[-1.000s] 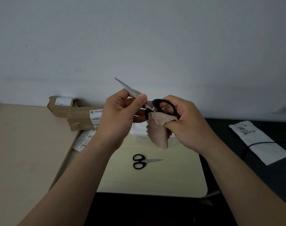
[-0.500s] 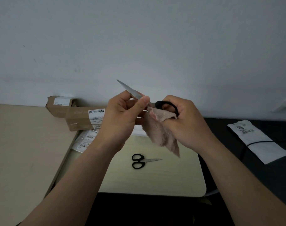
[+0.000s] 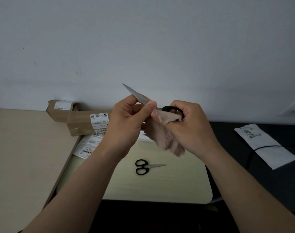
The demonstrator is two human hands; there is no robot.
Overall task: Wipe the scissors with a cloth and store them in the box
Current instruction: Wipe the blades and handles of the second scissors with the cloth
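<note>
at left hand (image 3: 125, 125), pinches scissors (image 3: 138, 96) by the blade; at right hand (image 3: 193, 130), grips beige cloth (image 3: 165, 136) against the handle; mid-wipe, next likely draws cloth along blade.

I see the scissors (image 3: 138, 96) at centre frame with silver-grey blades and a black handle. The cloth (image 3: 167, 138) next to them is a plain pale pinkish beige. The second pair of scissors (image 3: 142, 166), lower centre, has black loops and shiny grey blades, on a light cream-yellow table (image 3: 168, 185). At left, the cardboard boxes (image 3: 79, 125) are brown with white labels and black barcodes, and the desk (image 3: 25, 148) is beige. At right, a white bag (image 3: 267, 148) with black print lies on a dark surface (image 3: 277, 179). The wall (image 3: 143, 39) is plain grey-blue.
</note>
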